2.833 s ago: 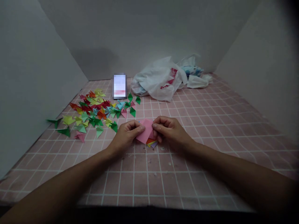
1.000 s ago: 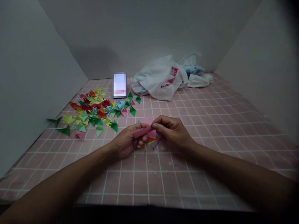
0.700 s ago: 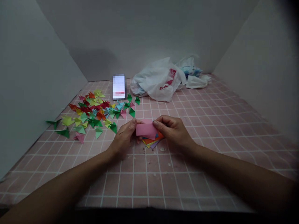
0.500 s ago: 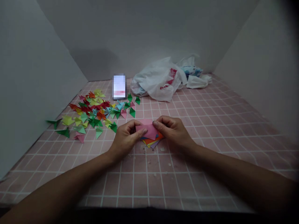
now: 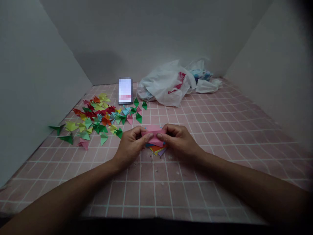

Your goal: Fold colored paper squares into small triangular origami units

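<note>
Between my two hands is a pink paper sheet (image 5: pixel 155 138) with a crease running across it. My left hand (image 5: pixel 132 142) pinches its left side, thumb on the front and fingers behind. On its right side my right hand (image 5: pixel 179 138) grips it the same way, the two thumbs close together near the crease. Below the pink sheet lies a fanned stack of coloured paper (image 5: pixel 156 150), with blue, orange, yellow and purple edges showing. The pink sheet hides most of this stack.
Many small folded paper shapes (image 5: pixel 97 114) in green, red, yellow, blue and pink spread over the left of the checked tablecloth (image 5: pixel 220 130). Behind them stands a lit phone (image 5: pixel 125 91). White plastic bags (image 5: pixel 166 83) lie at the back, and pale walls enclose three sides.
My right thumb has moved down and left onto the front of the pink sheet, nearer the left thumb. The crease across the sheet now shows. My left hand has hardly moved.
</note>
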{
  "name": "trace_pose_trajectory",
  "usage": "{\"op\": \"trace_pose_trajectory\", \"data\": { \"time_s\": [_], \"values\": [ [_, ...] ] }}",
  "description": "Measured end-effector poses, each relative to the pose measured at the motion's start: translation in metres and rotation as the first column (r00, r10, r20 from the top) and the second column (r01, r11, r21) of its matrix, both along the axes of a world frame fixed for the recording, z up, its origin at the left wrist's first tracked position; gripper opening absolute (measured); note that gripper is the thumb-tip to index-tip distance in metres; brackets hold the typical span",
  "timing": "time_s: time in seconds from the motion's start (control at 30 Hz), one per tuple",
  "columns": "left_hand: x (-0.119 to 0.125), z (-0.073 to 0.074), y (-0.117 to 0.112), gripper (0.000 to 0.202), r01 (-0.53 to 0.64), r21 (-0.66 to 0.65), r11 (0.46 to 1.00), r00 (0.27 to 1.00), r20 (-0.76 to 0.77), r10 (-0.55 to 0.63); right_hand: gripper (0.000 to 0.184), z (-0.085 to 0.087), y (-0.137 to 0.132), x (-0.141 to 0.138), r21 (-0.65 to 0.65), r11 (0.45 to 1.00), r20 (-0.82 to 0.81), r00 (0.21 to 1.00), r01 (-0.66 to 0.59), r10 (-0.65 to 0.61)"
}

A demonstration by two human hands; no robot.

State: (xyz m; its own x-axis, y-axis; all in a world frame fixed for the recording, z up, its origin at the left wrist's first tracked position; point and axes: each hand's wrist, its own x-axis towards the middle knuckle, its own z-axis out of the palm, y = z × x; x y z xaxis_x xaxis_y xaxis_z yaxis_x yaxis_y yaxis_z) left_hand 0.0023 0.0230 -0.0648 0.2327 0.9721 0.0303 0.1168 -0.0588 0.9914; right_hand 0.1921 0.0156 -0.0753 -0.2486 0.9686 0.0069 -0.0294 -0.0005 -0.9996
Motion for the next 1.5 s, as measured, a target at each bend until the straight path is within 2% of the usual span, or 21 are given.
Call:
{"op": "trace_pose_trajectory", "data": {
  "time_s": [0.67, 0.87, 1.2, 1.5],
  "values": [
    [-0.0014, 0.0011, -0.0015, 0.028, 0.0, 0.064, 0.998, 0.997, -0.079, 0.005, 0.036, -0.0028, -0.0001, 0.0004, 0.042, 0.999, 0.079, 0.997, 0.024, -0.027],
    [-0.0011, -0.0016, 0.0004, 0.027, 0.007, 0.055, 0.998, 0.995, -0.1, -0.001, 0.023, -0.0007, -0.0008, -0.002, 0.032, 0.999, 0.005, 1.0, 0.017, -0.017],
    [-0.0008, -0.0052, 0.0009, 0.018, 0.041, 0.091, 0.995, 0.991, -0.127, -0.029, 0.025, 0.0029, -0.0043, -0.0015, 0.04, 0.999, 0.092, 0.995, 0.025, -0.029],
    [-0.0012, -0.004, -0.0007, 0.02, 0.056, 0.114, 0.992, 0.981, -0.19, -0.034, 0.028, 0.0037, -0.005, -0.002, 0.062, 0.997, 0.128, 0.99, 0.043, -0.051]
  ]
}}
